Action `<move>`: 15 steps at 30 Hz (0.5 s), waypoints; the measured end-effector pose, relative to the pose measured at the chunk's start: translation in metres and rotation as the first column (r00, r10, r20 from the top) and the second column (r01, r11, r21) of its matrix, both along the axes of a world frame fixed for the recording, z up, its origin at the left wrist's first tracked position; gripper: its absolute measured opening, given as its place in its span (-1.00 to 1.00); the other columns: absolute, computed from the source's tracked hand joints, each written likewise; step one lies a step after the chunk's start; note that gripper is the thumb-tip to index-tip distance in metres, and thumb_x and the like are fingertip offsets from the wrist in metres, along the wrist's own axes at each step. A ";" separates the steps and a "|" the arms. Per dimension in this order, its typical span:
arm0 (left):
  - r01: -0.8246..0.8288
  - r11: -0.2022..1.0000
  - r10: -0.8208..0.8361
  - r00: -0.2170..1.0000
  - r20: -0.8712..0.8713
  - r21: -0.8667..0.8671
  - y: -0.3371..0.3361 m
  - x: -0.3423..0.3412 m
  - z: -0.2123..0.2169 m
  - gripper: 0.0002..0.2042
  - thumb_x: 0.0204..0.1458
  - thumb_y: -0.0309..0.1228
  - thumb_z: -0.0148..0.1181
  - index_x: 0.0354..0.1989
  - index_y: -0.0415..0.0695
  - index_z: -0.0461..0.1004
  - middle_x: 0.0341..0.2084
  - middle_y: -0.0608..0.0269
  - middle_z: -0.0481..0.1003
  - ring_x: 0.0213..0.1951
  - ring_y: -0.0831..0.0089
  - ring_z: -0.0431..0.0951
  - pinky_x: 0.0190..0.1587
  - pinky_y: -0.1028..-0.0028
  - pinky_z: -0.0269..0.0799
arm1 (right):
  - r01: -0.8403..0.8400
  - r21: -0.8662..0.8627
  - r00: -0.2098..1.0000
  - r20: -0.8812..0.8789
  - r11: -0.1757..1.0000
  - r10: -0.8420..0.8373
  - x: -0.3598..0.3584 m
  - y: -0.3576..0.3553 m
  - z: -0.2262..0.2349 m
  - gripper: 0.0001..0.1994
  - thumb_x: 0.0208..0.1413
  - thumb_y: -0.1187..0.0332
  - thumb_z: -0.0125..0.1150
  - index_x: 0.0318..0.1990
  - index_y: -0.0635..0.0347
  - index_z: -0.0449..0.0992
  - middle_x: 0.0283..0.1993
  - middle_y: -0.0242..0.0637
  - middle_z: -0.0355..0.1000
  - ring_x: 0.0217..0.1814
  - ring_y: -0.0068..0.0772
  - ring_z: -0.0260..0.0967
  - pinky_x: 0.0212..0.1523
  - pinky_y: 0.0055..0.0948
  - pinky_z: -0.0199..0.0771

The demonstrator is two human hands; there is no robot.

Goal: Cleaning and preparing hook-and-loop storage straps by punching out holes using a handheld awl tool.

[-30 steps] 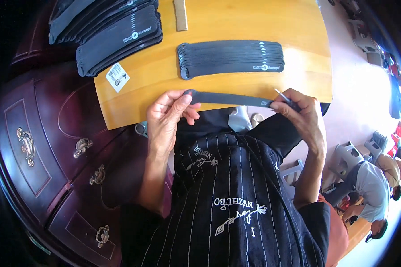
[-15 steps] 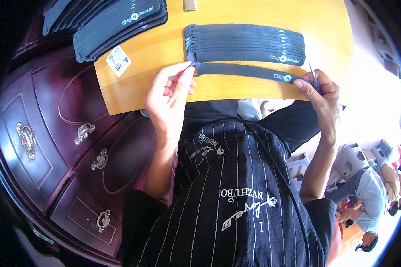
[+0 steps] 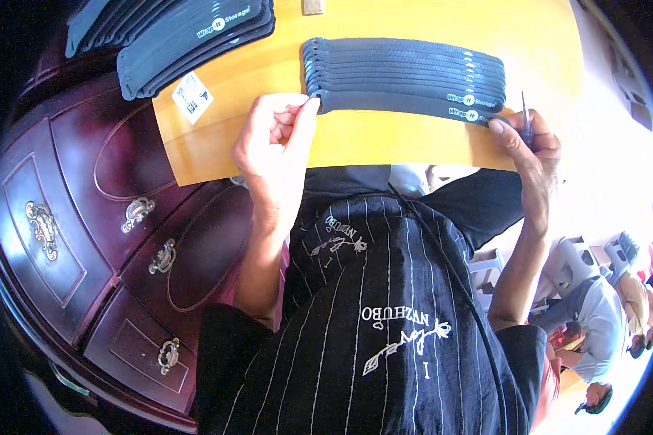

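1. While the head view looks down over a dark pinstriped shirt (image 3: 384, 326), the left hand (image 3: 276, 145) rests at the near left end of a dark strap (image 3: 406, 103), fingers curled and thumb and fingertips pinching that end.
2. At the other end, the right hand (image 3: 526, 145) presses its fingertips on the strap's right tip and also holds a thin dark pointed tool (image 3: 525, 116) upright between its fingers; how tightly they close on the tool cannot be told.
3. That strap lies flat on the yellow wooden board (image 3: 232, 138), touching the near edge of a neat stack of like dark straps (image 3: 406, 69), fanned so each edge shows behind the next.
4. Further left and toward the top edge of the view lies a second, looser pile of dark straps (image 3: 189, 40), well apart from the hands.
5. Just beside that pile, a small white printed tag (image 3: 192, 96) lies on the board.
6. A small tan wooden piece (image 3: 313, 6) sits at the top edge of the view, cut off.
7. Left of the board stands a dark red wooden cabinet (image 3: 72, 217) with brass drawer handles (image 3: 136, 214).
8. Other people (image 3: 602, 312) sit in the bright lower right, far from the hands.
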State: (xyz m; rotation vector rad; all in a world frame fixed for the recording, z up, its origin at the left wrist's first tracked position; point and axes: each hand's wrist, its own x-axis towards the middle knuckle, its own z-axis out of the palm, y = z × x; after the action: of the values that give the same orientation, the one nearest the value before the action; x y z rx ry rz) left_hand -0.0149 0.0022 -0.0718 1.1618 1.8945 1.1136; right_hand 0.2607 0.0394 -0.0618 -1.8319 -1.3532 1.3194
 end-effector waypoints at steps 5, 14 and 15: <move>0.028 0.999 -0.028 1.000 0.006 0.040 0.001 0.001 -0.003 -0.90 -0.04 -0.62 0.25 -0.38 -0.23 0.45 -0.55 0.37 0.48 -0.53 0.77 0.40 -0.46 0.72 0.33 | 0.029 -0.004 0.999 0.046 1.000 -0.029 0.003 0.000 0.005 -0.77 -0.04 0.16 0.37 -0.43 0.07 0.49 -0.57 -0.64 0.26 -0.50 -0.78 0.10 -0.39 -0.69 0.08; 0.028 0.998 -0.028 1.000 0.000 0.049 0.002 -0.002 -0.003 -0.90 -0.04 -0.61 0.25 -0.40 -0.22 0.44 -0.56 0.39 0.46 -0.54 0.78 0.37 -0.48 0.73 0.31 | 0.059 0.020 0.998 -0.012 0.998 -0.059 -0.001 -0.001 -0.001 -0.82 -0.03 0.24 0.37 -0.44 0.07 0.50 -0.57 -0.66 0.28 -0.52 -0.81 0.09 -0.44 -0.73 0.05; 0.026 0.998 -0.026 1.000 -0.002 0.050 0.002 -0.002 -0.003 -0.90 -0.04 -0.61 0.25 -0.40 -0.22 0.44 -0.56 0.39 0.46 -0.54 0.78 0.37 -0.48 0.73 0.31 | 0.057 0.021 0.998 -0.014 0.998 -0.057 -0.003 0.000 0.000 -0.82 -0.03 0.24 0.37 -0.44 0.07 0.50 -0.57 -0.66 0.28 -0.52 -0.81 0.09 -0.44 -0.73 0.05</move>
State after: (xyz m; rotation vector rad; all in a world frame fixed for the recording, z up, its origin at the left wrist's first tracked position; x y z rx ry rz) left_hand -0.0171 0.0040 -0.0748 1.2117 1.8574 1.1524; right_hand 0.2580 0.0394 -0.0617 -1.8304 -1.2933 1.2811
